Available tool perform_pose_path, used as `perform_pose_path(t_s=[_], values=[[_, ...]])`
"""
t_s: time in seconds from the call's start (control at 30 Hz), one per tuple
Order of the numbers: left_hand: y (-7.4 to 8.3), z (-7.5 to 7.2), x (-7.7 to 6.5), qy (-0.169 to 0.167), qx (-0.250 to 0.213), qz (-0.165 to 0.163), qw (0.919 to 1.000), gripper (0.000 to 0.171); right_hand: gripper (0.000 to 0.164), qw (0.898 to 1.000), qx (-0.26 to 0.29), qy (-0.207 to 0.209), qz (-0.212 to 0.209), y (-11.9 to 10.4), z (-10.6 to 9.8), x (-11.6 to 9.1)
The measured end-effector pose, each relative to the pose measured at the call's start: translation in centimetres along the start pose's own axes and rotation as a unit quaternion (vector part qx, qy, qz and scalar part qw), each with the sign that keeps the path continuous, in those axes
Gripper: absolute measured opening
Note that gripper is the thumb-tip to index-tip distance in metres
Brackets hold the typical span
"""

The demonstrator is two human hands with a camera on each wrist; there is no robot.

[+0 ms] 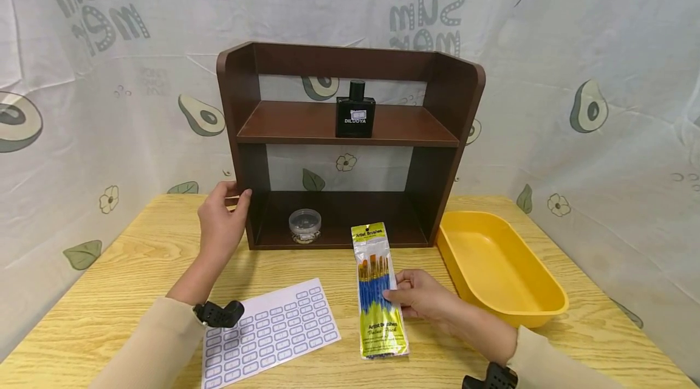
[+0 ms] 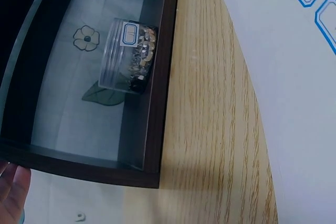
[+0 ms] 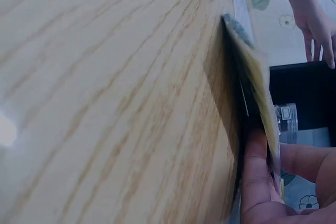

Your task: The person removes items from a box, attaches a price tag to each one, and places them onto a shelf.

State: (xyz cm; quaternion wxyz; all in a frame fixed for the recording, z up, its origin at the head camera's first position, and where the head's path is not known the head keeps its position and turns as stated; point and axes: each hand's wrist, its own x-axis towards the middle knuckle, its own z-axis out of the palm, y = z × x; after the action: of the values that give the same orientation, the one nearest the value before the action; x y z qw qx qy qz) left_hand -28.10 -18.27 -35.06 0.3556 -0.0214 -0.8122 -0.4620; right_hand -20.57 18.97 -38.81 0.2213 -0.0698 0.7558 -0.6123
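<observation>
On the left, my left hand (image 1: 223, 219) holds the side panel of the dark brown shelf (image 1: 350, 141), its thumb over the front edge and its fingers at the outer face. My right hand (image 1: 423, 296) pinches the right edge of a pack of paintbrushes (image 1: 377, 322), thumb on the front and fingers behind. Blue handles show through the clear and yellow packaging. The right wrist view catches this pack (image 3: 262, 85) nearly edge-on, tilted up from the wood. A sheet of blue-framed labels (image 1: 279, 331) lies on the table, partly under my left forearm.
A clear round jar (image 1: 304, 225) bearing a label stands on the bottom shelf; small shiny pieces show inside it (image 2: 140, 59). On the upper shelf is a black perfume bottle (image 1: 355, 117), also labelled. A yellow plastic tray (image 1: 497, 261) sits right of the shelf. Printed cloth (image 1: 601, 42) hangs behind.
</observation>
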Motion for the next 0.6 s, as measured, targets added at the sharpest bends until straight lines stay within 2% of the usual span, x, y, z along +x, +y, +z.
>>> perform_pose_path(t_s=[0.33,0.6], values=[[0.22,-0.01,-0.02,0.002,0.009,0.006,0.9999,0.027,0.028,1.0,-0.002,-0.004,0.005,-0.28,-0.23,-0.35],[0.23,-0.26,-0.12,-0.006,0.014,0.0,0.9999,0.03,0.037,0.999,-0.03,0.007,0.024,-0.97,-0.04,-0.98]])
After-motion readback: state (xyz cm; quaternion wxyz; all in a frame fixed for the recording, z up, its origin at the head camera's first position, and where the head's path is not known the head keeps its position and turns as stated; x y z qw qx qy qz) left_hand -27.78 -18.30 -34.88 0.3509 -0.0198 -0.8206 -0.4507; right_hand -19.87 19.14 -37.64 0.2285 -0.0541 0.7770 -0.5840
